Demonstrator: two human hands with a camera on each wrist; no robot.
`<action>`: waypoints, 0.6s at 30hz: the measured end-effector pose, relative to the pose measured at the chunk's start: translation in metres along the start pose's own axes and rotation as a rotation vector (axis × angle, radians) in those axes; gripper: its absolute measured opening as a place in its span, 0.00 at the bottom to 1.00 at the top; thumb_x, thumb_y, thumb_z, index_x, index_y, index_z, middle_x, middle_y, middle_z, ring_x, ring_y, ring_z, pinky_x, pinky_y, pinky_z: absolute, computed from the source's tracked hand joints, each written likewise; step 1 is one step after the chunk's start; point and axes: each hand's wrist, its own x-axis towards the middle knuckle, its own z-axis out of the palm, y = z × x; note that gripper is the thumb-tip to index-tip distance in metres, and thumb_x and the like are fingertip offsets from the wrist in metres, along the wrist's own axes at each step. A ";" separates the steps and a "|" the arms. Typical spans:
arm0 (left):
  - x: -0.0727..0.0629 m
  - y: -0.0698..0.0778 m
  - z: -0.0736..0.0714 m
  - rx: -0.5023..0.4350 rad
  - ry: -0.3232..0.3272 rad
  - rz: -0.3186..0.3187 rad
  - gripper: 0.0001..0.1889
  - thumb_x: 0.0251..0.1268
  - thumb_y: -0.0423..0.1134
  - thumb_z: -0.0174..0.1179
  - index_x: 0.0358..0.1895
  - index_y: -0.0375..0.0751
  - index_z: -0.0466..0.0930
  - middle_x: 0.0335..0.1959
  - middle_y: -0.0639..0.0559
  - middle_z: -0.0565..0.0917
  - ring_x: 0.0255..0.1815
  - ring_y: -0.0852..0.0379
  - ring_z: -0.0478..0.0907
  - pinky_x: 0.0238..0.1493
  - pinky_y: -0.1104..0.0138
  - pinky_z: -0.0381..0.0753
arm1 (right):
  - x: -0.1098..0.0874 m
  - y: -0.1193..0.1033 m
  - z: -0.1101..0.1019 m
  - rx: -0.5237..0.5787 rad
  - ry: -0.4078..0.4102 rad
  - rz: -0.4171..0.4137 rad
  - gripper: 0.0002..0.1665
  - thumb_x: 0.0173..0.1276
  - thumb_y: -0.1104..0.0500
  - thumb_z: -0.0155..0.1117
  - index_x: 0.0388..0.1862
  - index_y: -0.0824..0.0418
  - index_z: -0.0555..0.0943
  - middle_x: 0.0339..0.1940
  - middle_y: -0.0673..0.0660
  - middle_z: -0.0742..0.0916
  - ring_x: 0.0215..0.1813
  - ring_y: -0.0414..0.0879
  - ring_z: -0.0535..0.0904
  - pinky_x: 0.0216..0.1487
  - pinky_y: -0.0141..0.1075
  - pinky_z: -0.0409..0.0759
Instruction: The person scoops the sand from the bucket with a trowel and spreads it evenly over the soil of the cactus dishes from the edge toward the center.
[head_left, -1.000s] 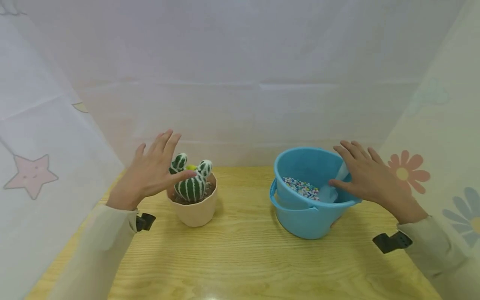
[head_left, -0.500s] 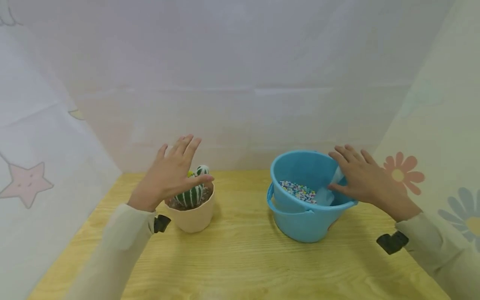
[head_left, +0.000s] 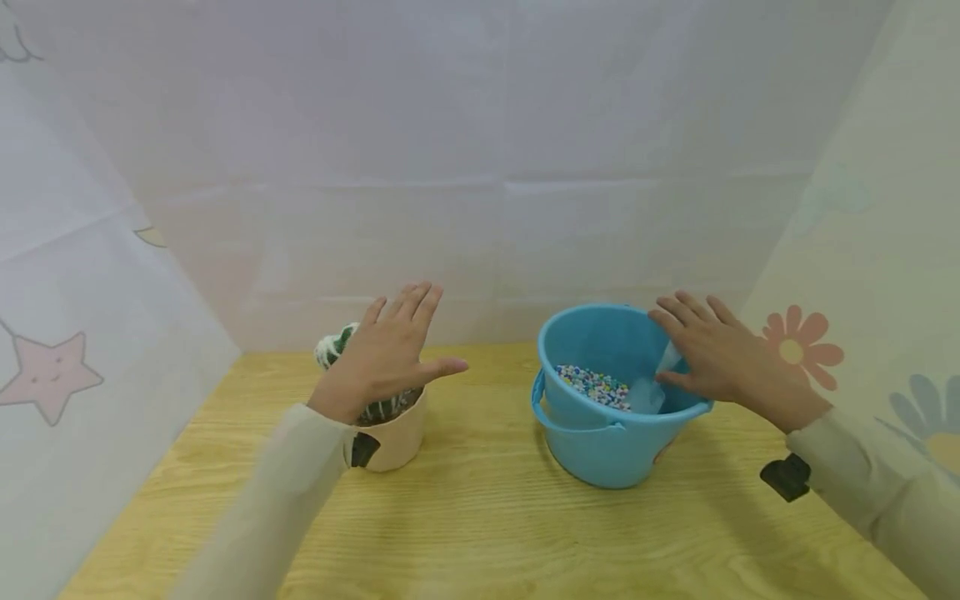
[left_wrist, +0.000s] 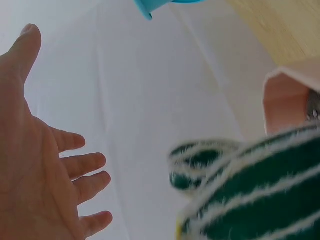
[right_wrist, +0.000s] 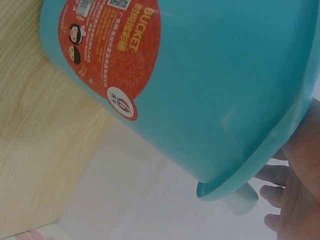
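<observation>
My left hand (head_left: 386, 354) hovers with spread fingers over a potted cactus, hiding much of it in the head view. The green cactus (left_wrist: 260, 195) has fuzzy white stripes and stands in a peach pot (head_left: 401, 437). On the right, a blue bucket (head_left: 600, 458) holds small multicoloured beads (head_left: 592, 385) and a pale translucent scoop (head_left: 647, 396). My right hand (head_left: 712, 358) is over the bucket's right rim, fingers extended near the scoop's handle, part of which it covers. Neither hand holds anything.
Both things stand on a light wooden table (head_left: 465, 533). White sheets (head_left: 480, 208) hang behind and at both sides. The bucket's blue handle (head_left: 573, 427) hangs down at its front left. A red label (right_wrist: 112, 45) marks the bucket's outer wall.
My left hand has moved to the right across the front of the cactus, covering more of it. My right hand has stayed nearly still over the bucket's rim.
</observation>
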 end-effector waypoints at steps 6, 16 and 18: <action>0.009 0.011 0.008 -0.019 -0.004 0.033 0.52 0.62 0.71 0.46 0.77 0.38 0.40 0.77 0.42 0.48 0.78 0.46 0.46 0.74 0.46 0.49 | 0.002 0.001 0.000 -0.031 -0.029 -0.014 0.50 0.47 0.49 0.77 0.64 0.71 0.67 0.65 0.72 0.72 0.69 0.69 0.60 0.67 0.65 0.57; 0.020 0.024 0.029 -0.094 -0.057 0.044 0.52 0.63 0.71 0.45 0.76 0.37 0.37 0.78 0.41 0.44 0.78 0.44 0.46 0.74 0.49 0.53 | 0.006 0.001 0.004 -0.072 -0.065 -0.055 0.46 0.47 0.51 0.78 0.62 0.70 0.71 0.63 0.71 0.74 0.68 0.69 0.63 0.67 0.64 0.58; 0.021 0.026 0.035 -0.113 -0.059 0.048 0.52 0.64 0.70 0.45 0.76 0.37 0.38 0.78 0.41 0.44 0.77 0.44 0.47 0.74 0.50 0.54 | 0.007 0.000 0.005 -0.074 -0.073 -0.054 0.44 0.47 0.53 0.78 0.60 0.70 0.73 0.62 0.71 0.75 0.68 0.68 0.63 0.67 0.64 0.58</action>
